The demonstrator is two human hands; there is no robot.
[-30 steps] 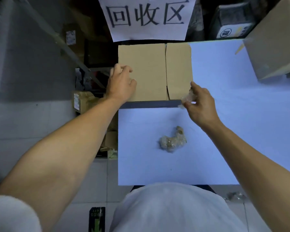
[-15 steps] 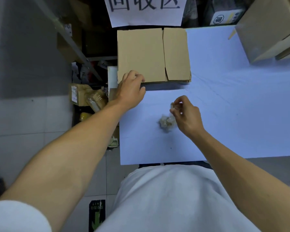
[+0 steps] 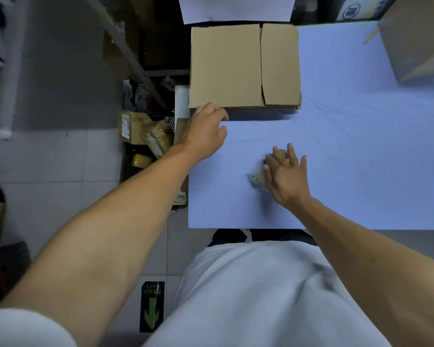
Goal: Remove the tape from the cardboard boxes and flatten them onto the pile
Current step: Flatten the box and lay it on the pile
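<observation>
While right hand [image 3: 287, 177] flat, tape wad [image 3: 257, 178] beneath grip

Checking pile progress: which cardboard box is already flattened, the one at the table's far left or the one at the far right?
The far-left cardboard box: it lies flat on the table by the left hand. The far-right box stands assembled, its side walls visible.

The flattened cardboard box [image 3: 243, 66] is plain tan, unprinted. The bench [image 3: 361, 146] wears a pale blue-lavender covering with faint thin lines. The tape wad [image 3: 257, 180] is a dull yellowish grey. The standing box [image 3: 416, 38] at the far right is a muted brown. The floor tiles [image 3: 48, 159] are light grey; a dark floor sticker [image 3: 152, 306] shows a green arrow. The shirt [image 3: 248, 296] is white.
</observation>
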